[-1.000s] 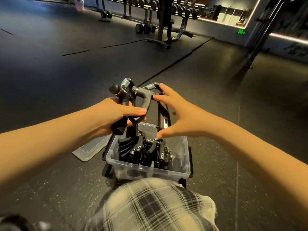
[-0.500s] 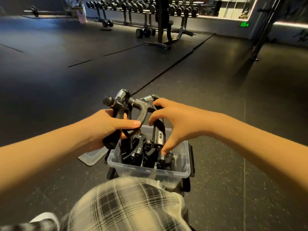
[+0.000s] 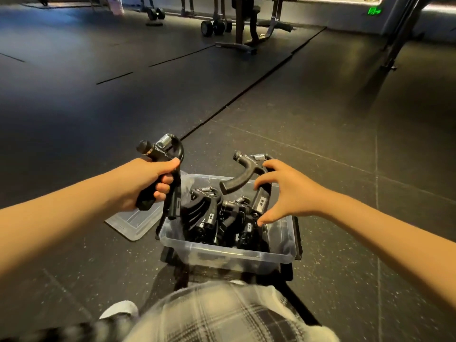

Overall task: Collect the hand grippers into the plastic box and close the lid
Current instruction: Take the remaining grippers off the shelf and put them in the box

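Bottom centre of the frame: a blurred plaid garment point(image 3: 222, 314) on the person. Directly above it stands the clear plastic box point(image 3: 222, 255), open, with several stored grippers point(image 3: 204, 215) packed inside, spring ends upward. The lid point(image 3: 133, 223) lies flat on the floor point(image 3: 345, 169) just beside the box, at its left, and is not fitted.

Centre left: the left hand point(image 3: 145, 183) has its fingers wrapped fully round one handle of the left gripper point(image 3: 170, 154). The spring end is up and the free handle hangs at the box's left rim.

Centre right: the right hand point(image 3: 286, 193) hooks its fingers over the arch and upper handle of the right gripper point(image 3: 246, 174), thumb spread wide below. This gripper sits over the far right part of the box; contact with the stored ones cannot be confirmed.

Handling, as judged: each gripper is rigid, fairly light and not fragile. The handles are probably grippy. Take hold by one handle or the arch. The hooked shapes are likely to tangle and stand above the rim, which would obstruct the lid. The lid looks thin; hold it by its edges.

Upper centre, far: dumbbells point(image 3: 214, 27) beside a rack
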